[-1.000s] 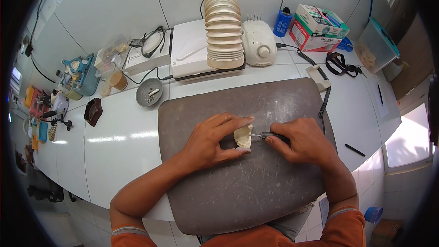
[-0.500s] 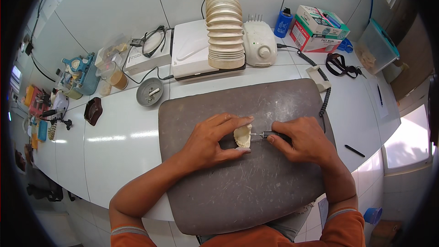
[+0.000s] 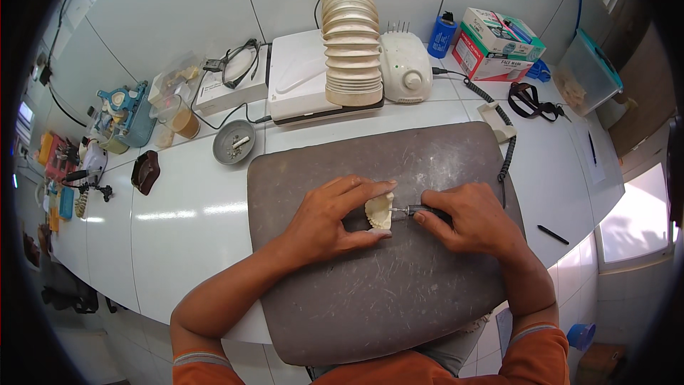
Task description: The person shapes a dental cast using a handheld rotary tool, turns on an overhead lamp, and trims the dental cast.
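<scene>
A cream plaster dental model with a row of teeth is pinched between the thumb and fingers of my left hand. It is over the brown mat. In my right hand is a dark rotary handpiece, its slim metal tip pointing left at the model's flat edge. Tip and model meet or nearly meet; I cannot tell which. My right fingers wrap round the handpiece and hide most of its body. A coiled black cord runs beyond my right hand.
Behind the mat stand a ribbed suction hose on a white unit and a white control box with a knob. A grey ashtray and a dark red case lie left. At right are stacked boxes and a black pen.
Almost nothing differs. The dental model and the handpiece tip have shifted very slightly, and both hands keep their grip.
</scene>
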`<action>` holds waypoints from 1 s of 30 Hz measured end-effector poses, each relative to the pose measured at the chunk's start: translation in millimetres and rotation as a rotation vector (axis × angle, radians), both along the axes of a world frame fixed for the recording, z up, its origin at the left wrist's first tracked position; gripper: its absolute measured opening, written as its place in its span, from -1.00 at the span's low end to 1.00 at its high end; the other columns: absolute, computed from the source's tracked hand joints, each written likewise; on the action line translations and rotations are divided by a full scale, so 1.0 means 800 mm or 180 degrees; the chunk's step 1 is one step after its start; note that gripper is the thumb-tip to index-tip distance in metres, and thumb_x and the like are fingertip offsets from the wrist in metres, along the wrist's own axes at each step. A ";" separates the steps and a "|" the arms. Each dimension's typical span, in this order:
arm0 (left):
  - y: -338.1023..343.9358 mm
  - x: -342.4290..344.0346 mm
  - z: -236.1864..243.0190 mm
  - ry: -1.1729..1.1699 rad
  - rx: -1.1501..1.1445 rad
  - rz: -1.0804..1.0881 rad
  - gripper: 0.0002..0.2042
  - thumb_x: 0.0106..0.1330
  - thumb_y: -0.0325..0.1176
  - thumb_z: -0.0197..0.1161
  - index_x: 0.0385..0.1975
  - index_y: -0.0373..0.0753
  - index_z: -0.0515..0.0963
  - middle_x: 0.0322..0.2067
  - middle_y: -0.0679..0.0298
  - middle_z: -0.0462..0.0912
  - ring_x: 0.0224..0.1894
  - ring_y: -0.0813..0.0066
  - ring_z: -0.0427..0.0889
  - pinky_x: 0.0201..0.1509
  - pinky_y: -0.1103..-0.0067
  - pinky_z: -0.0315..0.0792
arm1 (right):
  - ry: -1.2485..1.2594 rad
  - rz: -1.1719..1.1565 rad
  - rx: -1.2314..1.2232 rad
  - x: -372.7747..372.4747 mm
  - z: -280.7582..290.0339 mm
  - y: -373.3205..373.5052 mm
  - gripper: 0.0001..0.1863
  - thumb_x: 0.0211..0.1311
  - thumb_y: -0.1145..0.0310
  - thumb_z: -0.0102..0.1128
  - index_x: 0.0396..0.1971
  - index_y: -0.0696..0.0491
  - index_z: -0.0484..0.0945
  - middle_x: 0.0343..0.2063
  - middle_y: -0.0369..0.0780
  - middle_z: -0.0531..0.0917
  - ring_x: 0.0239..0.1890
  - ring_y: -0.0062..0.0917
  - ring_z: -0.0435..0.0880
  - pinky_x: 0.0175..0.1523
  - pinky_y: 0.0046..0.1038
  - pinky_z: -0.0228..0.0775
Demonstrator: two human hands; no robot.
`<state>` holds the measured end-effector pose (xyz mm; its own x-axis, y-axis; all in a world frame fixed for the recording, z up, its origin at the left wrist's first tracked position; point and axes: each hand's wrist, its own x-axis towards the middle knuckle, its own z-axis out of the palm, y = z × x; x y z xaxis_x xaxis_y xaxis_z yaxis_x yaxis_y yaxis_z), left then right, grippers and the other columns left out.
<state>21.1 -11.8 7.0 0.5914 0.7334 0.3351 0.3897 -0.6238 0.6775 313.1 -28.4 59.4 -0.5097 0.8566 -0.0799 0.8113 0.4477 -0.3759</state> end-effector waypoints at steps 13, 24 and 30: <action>0.000 0.000 0.000 0.0020 0.0009 0.0004 -0.28 0.15 -0.18 0.73 0.38 -0.09 0.68 0.14 0.14 0.79 0.15 0.09 0.79 0.24 0.27 0.68 | 0.0026 0.0012 -0.0047 -0.001 0.002 0.000 -0.62 0.57 -0.03 0.25 -0.24 0.00 0.72 -0.60 -0.05 0.70 -0.44 0.01 0.75 -0.26 0.02 0.49; 0.001 0.000 -0.001 0.0018 0.0029 -0.0017 -0.27 0.15 -0.17 0.73 0.39 -0.09 0.67 0.14 0.14 0.79 0.15 0.09 0.79 0.25 0.27 0.67 | 0.0010 0.0023 -0.0066 0.002 0.002 0.001 -0.63 0.57 -0.02 0.24 -0.24 0.00 0.71 -0.61 -0.05 0.69 -0.44 0.02 0.75 -0.24 0.04 0.48; 0.001 0.000 0.000 0.0016 0.0046 -0.0012 -0.27 0.14 -0.19 0.73 0.39 -0.09 0.67 0.14 0.14 0.79 0.15 0.09 0.79 0.25 0.27 0.67 | -0.0003 0.0015 -0.0053 0.002 0.003 0.001 -0.63 0.57 -0.02 0.24 -0.25 0.00 0.71 -0.60 -0.05 0.70 -0.44 0.02 0.75 -0.25 0.04 0.48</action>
